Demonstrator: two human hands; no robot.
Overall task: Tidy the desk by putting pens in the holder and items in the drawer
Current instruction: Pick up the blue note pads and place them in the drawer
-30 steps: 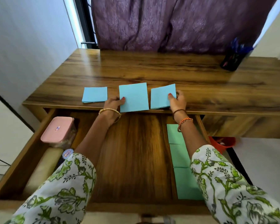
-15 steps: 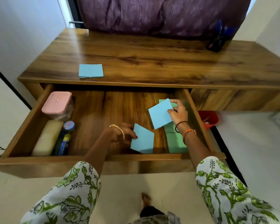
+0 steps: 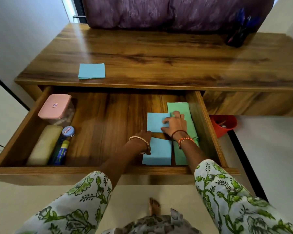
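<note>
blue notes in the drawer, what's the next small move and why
Probably let go of both and reach for the last blue stack on the desk top. The right hand lies on the far blue stack, the left hand touches the near blue stack, both beside the green notes in the drawer.

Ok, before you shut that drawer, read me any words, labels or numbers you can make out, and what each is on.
No text can be read.
pink-lidded box: small label on the lid, too blurred.
blue-lidded jar: label on the lid, too blurred.
blue and yellow tube: printing too blurred.
Blue paper stacks, on the desk and in the drawer: blank.
</note>
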